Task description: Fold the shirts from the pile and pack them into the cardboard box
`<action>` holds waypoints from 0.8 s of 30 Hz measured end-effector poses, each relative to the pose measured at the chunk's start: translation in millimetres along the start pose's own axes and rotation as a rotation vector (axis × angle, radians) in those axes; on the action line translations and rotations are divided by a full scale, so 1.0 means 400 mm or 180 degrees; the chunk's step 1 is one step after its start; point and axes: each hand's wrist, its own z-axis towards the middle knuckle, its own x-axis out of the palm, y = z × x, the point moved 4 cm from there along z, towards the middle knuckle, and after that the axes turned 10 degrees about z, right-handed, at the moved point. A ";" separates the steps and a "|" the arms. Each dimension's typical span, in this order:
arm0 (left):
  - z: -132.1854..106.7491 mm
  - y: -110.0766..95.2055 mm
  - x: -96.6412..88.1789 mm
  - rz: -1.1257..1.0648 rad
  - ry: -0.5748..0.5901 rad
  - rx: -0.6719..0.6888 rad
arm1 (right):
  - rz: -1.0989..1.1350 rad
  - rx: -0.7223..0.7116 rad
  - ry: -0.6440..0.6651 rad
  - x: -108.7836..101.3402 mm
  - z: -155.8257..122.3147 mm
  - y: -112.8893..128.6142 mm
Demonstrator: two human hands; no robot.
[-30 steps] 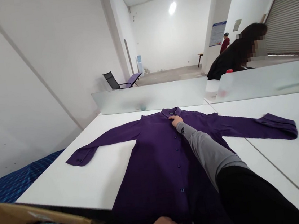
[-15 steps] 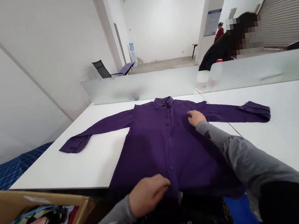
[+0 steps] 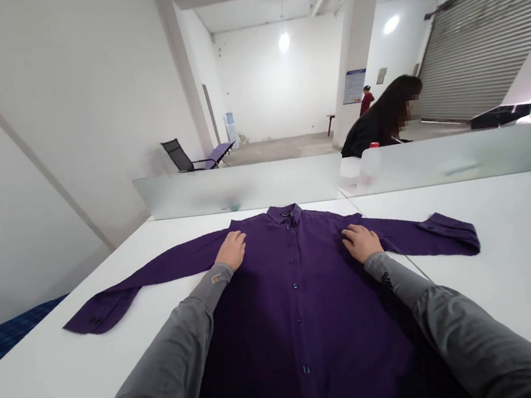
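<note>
A purple button-up shirt (image 3: 271, 288) lies face up and spread out, its collar away from me and its buttons down the middle. Both sleeves stretch out sideways, and the cuff on the right is folded over. My left hand (image 3: 231, 251) rests at the left armhole, fingers extended over the cloth. On the other side, my right hand (image 3: 362, 242) lies on the shirt near the right armhole with its fingers spread a little. Neither hand has cloth visibly bunched in it. The shirt's lower edge runs out of view at the bottom.
A white table (image 3: 41, 381) bears the shirt. Frosted dividers (image 3: 244, 185) stand along its far edge. Beyond them a person in black (image 3: 372, 124) leans forward at the right. A black chair (image 3: 178, 156) stands behind the divider, and blue fabric (image 3: 10, 330) shows past the left edge.
My left hand has moved from the shirt's lower front up to the left armhole. My right hand has stayed near the right armhole, its fingers now more spread. The view has tilted up.
</note>
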 end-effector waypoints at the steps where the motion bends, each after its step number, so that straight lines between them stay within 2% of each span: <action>1: 0.030 0.017 0.016 0.0008 0.0031 -0.0108 | -0.0057 0.0054 0.0006 0.010 0.021 -0.001; 6: 0.150 0.110 0.082 0.0019 0.0298 -0.0686 | -0.0004 0.0263 -0.0035 0.071 0.127 -0.030; 9: 0.207 0.149 0.113 0.0033 0.0501 -0.0907 | 0.0147 0.0624 -0.0101 0.092 0.191 -0.061; 12: 0.254 0.166 0.143 0.0043 0.0777 -0.0989 | 0.0089 0.0861 0.0210 0.106 0.258 -0.079; 15: 0.288 0.168 0.166 0.0074 0.0989 -0.0976 | -0.0028 0.0635 0.0598 0.119 0.312 -0.073; 19: 0.311 0.176 0.163 0.0262 0.0879 -0.1174 | 0.0011 0.0404 0.0564 0.139 0.340 -0.046; 24: 0.301 0.178 0.146 0.0535 0.0513 -0.1505 | 0.0105 0.0445 -0.0041 0.165 0.357 0.000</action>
